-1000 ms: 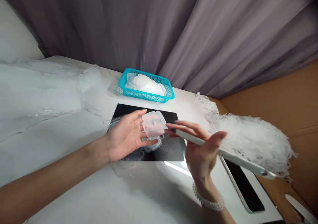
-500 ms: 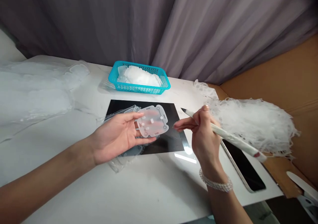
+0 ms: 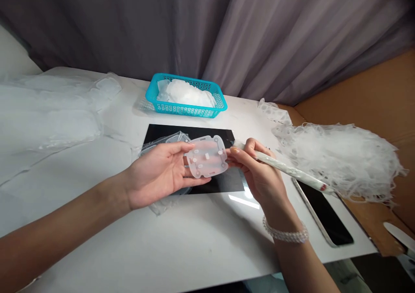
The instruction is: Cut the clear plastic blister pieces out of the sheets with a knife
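My left hand [image 3: 162, 174] holds a flat, translucent white plastic piece [image 3: 207, 156] with small holes, fingers under it and thumb on its edge, above a black mat [image 3: 162, 133]. My right hand [image 3: 256, 169] grips a long white knife-like tool [image 3: 285, 168] like a pen, its tip close to the piece's right edge. More translucent pieces [image 3: 168, 140] lie on the mat beneath my left hand.
A turquoise basket [image 3: 186, 107] of white pieces stands behind the mat. A heap of white plastic trimmings [image 3: 340, 159] lies at the right, a phone [image 3: 324, 215] in front of it. Clear plastic sheets [image 3: 48, 115] cover the table's left. Cardboard [image 3: 372, 98] stands at the right.
My right hand turned the tool from a flat hold into a pen grip and brought its tip up to the piece. My left hand kept hold of the piece.
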The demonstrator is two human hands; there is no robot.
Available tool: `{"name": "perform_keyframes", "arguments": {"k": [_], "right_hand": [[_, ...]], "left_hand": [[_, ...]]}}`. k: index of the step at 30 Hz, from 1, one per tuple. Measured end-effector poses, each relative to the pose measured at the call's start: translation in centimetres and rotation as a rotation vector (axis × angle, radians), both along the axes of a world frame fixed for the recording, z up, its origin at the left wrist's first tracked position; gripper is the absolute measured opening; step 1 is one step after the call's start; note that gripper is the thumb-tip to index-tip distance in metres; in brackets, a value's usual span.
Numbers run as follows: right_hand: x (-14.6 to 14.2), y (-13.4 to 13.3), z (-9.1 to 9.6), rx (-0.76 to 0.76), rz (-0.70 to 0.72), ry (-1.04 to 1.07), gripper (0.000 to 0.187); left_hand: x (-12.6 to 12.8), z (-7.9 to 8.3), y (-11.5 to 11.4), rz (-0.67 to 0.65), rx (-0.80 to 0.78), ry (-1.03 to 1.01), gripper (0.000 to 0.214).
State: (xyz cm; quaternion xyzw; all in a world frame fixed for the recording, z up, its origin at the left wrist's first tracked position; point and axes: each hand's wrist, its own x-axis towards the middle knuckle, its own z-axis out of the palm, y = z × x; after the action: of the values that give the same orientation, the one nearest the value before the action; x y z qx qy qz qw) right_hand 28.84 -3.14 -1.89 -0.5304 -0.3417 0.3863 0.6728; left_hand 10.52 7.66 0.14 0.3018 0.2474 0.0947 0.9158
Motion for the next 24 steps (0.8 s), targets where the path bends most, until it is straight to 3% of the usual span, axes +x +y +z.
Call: {"name": "perform_keyframes", "arguments": {"k": [7, 12, 17, 19, 22, 24], "right_hand": [[-0.1, 0.0, -0.1, -0.007, 0.04, 0.011, 0.045], [0.4, 0.1, -0.2, 0.015, -0.005, -0.012, 0.046], [-0.8, -0.1, -0.5, 0.037, -0.213, -0.299, 0.046], [-1.9, -0.2, -0.7, 0.007, -0.164, -0.407, 0.044], [-2.7, -0.3, -0.7, -0.004, -0.033, -0.398, 0.04], [-2.4, -0.3, -0.6, 0.042, -0.096, -0.339, 0.039]], "left_hand": [[0.1, 0.3, -0.2, -0.005, -0.011, -0.005, 0.042], [0.2, 0.2, -0.1, 0.006, -0.055, 0.001, 0.051], [0.4, -0.7, -0.4, 0.226, -0.077, 0.096, 0.058], [0.6, -1.1, -0.7, 0.236, -0.119, 0.087, 0.056], [0.8, -1.4, -1.0, 0.197, -0.162, 0.01, 0.057], [0.8, -1.3, -1.1, 0.203, -0.167, -0.023, 0.058]]}}
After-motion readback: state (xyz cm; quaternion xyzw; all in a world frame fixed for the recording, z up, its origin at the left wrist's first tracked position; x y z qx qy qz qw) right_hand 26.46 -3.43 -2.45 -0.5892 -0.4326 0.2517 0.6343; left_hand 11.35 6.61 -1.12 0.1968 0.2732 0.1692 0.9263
